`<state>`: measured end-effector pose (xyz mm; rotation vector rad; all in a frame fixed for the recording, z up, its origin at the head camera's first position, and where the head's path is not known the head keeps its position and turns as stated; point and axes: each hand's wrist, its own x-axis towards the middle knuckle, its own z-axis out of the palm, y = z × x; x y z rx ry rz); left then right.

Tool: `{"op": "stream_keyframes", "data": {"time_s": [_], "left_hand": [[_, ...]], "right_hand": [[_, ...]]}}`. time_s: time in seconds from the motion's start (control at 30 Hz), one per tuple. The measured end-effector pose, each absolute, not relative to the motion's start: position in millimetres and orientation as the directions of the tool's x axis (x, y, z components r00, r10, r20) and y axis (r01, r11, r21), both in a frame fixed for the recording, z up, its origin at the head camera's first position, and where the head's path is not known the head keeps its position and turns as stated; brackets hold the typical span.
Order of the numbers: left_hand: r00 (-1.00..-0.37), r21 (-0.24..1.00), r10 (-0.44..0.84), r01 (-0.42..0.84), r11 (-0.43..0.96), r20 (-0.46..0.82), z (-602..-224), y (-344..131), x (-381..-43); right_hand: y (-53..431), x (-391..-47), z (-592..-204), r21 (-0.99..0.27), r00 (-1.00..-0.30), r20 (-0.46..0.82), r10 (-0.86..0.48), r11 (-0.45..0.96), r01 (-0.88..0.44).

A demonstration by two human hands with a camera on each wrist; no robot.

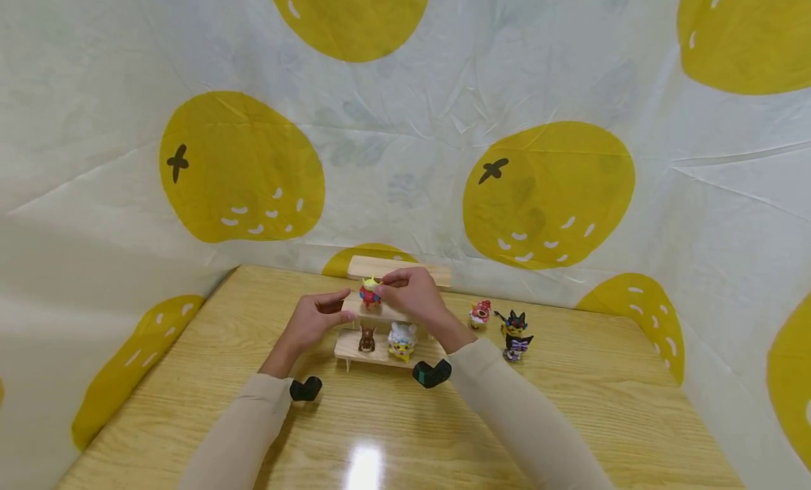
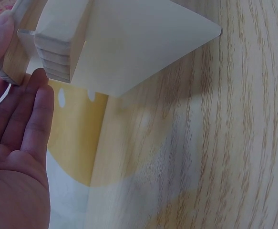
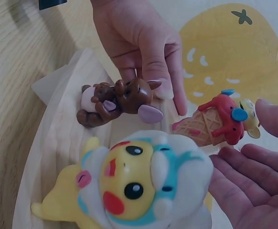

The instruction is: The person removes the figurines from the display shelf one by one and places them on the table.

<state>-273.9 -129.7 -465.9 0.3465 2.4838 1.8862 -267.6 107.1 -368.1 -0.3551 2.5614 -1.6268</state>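
In the head view my left hand (image 1: 317, 315) is at the left end of the tiered wooden display stand (image 1: 355, 344), its thumb and fingers on either side of the middle step. My right hand (image 1: 412, 293) is beside an ice-cream-cone figurine (image 3: 210, 121) with a red body and yellow head, upright on that step. In the right wrist view the right thumb and fingers are spread about it; whether they touch it is unclear. On the lower step stand a brown mouse-like figurine (image 1: 367, 339) and a yellow figurine in a white fluffy hood (image 1: 402, 341).
Right of the stand, on the wooden table (image 1: 570, 391), are a figurine with a red top (image 1: 480, 313), a yellow-and-black figurine (image 1: 514, 324) and a purple-and-black figurine (image 1: 517, 347). A white cloth with yellow fruit prints (image 1: 393, 159) hangs behind the stand's top step (image 1: 374, 267).
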Motion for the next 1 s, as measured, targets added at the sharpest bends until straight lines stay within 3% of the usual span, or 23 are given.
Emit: {"op": "stream_keyframes", "data": {"time_s": [0.7, 1.0], "left_hand": [[-0.976, 0.946, 0.169, 0.177, 0.272, 0.134, -468.8, -128.0, -274.9], [-0.976, 0.948, 0.172, 0.179, 0.263, 0.137, -467.5, -129.3, -274.9]], "right_hand": [[95.1, -268.9, -372.6, -0.878, -0.975, 0.086, -0.205, 0.448, -0.172], [91.7, -265.8, -373.7, -0.856, -0.966, 0.162, -0.202, 0.459, -0.239]]}}
